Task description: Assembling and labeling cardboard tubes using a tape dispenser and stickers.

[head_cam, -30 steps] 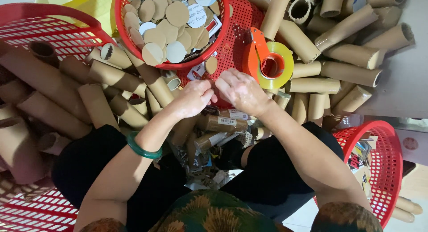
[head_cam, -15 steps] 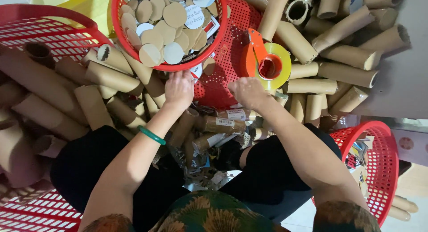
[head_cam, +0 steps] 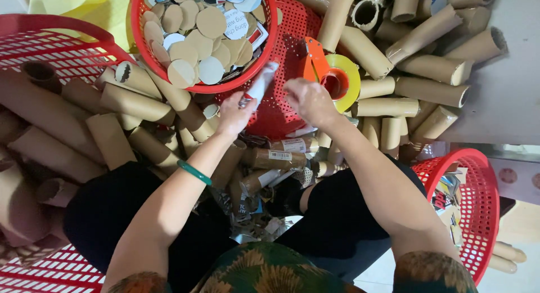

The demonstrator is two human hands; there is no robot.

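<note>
A white-and-red strip (head_cam: 260,86) is pinched in the left hand (head_cam: 235,114) while the right hand (head_cam: 308,100), loosely curled and empty, is held beside the tape dispenser (head_cam: 333,74); the strip could be dropped into the disc basket (head_cam: 169,73).

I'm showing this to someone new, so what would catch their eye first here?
Probably the heap of brown cardboard tubes piled on both sides of the person. Next, the round red basket at top centre, full of cardboard discs. Below it, the left hand holds a small white piece, and the right hand sits by an orange tape dispenser.
</note>
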